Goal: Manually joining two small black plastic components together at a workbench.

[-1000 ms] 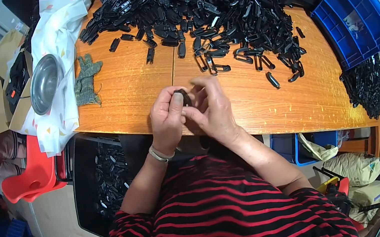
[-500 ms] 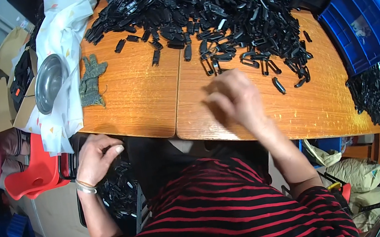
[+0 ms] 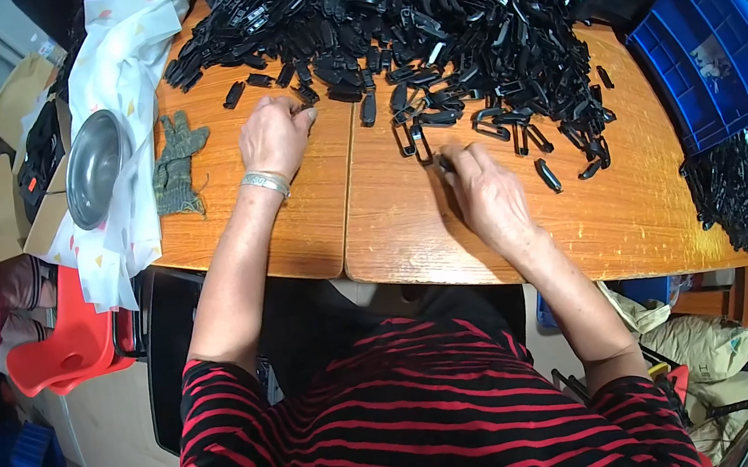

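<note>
Wood-grained and scuffed, a table [image 3: 401, 219] made of two tops meeting at a seam fills the middle of the room. Across its far side spreads a great heap of black plastic pieces [image 3: 414, 6], thinning into scattered singles toward the person. White patterned sheeting [image 3: 124, 37] drapes over the left end, and a blue compartmented crate [image 3: 713, 54] sits tilted at the right. On the sheeting rests a grey metal bowl [image 3: 96, 172]; near it, on bare wood, lies a grey-green knitted glove [image 3: 175, 173] (a loose thread trails from its cuff). Left of the seam, the left hand [image 3: 275, 136] is bent, its fingertips right by a loose black piece [image 3: 304, 94] at the heap's fringe; whether they grip it cannot be told. Right of the seam, the right hand [image 3: 489, 188] is half curled, with something small and dark at its fingertips, the hold itself unclear. Just beyond those fingertips lies an open black frame [image 3: 422, 145]; a slim black clip [image 3: 548, 175] lies apart, to that hand's right.
</note>
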Demonstrator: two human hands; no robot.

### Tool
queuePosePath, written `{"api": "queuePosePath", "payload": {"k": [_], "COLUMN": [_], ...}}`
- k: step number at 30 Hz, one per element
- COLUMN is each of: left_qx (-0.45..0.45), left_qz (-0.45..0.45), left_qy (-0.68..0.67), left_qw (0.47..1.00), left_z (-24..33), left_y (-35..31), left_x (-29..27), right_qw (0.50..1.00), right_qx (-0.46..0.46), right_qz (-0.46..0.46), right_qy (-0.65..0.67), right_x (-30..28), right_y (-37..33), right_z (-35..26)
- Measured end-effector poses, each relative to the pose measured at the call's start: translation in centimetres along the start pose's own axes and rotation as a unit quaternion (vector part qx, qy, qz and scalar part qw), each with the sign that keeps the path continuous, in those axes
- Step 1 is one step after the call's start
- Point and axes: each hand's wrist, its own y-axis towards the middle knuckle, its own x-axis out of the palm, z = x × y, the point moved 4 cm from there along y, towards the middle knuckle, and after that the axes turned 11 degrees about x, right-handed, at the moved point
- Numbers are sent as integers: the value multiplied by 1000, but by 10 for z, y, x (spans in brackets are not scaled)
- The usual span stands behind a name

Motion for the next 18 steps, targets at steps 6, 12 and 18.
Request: {"api": "queuePosePath", "payload": {"k": [6,12,18], "left_qx": [90,3,-15], "left_qz": [29,73,16], "left_qy": [42,-132,-232], "left_qw": [995,989,973], "left_z": [27,24,40], "left_y": [-15,-37,-51], "left_x": [-1,-8,3], "right_qw": [998,998,993], "right_qx": [-3,1,6], "right_qz": [-55,-55,-113], "right_qy": [9,7,26], "right_x": [7,-2,3], "right_y": [-12,-14,-10], "right_z": [0,1,-2]}}
